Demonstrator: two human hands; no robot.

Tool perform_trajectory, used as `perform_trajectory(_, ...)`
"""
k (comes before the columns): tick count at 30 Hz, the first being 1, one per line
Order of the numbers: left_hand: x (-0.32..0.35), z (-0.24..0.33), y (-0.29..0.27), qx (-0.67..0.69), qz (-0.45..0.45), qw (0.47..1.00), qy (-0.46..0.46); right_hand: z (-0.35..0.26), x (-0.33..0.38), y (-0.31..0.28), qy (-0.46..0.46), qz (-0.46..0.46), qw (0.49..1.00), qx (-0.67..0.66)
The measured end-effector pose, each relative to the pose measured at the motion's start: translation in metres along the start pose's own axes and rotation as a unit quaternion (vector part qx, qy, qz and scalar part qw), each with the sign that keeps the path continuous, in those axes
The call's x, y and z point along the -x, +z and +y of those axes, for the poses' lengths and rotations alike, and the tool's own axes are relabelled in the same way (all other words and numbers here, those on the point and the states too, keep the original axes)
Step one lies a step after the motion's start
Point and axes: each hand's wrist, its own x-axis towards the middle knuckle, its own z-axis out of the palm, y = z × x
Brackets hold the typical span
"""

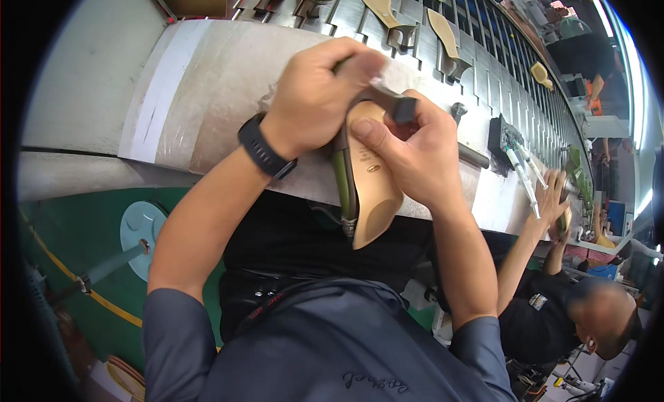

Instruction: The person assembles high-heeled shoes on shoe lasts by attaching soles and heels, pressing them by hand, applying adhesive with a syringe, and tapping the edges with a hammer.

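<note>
A shoe [375, 201] with a tan insole, a dark green side and a sparkling trim by its near end is held over the table edge. My right hand [422, 153] grips it, thumb pressed on the insole and fingers round the far side. A black band is on the wrist of my left hand [315, 90], whose fingers are closed and partly blurred at the shoe's far end. From that fist juts a dark, curved metal piece with a squared end, which looks like a hammer head [398, 106]. Its handle is mostly hidden by my fingers.
The pale worktable [228, 77] borders a slatted metal conveyor [415, 56] carrying tan shoe parts [443, 32]. Right of my hands stands a black holder [505, 135] beside syringe-like tubes [522, 177]. A co-worker [553, 305] works at the right. A blue round stool [142, 229] is at left.
</note>
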Motion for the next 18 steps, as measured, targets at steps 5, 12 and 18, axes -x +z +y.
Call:
perform_trajectory(5, 0.075, 0.01, -0.02, -0.067, 0.169, 0.981, 0.065, 0.013, 0.014, -0.035, -0.169, -0.031, 0.979, 0.109)
perform_trajectory(12, 0.111, 0.031, 0.003, -0.369, -0.031, 0.921, 0.117, 0.035, 0.011, -0.043, -0.32, -0.034, 0.922, 0.215)
perform_trajectory(18, 0.105, 0.03, 0.005, -0.38, -0.054, 0.916, 0.116, 0.042, 0.008, -0.025, -0.334, -0.013, 0.917, 0.218)
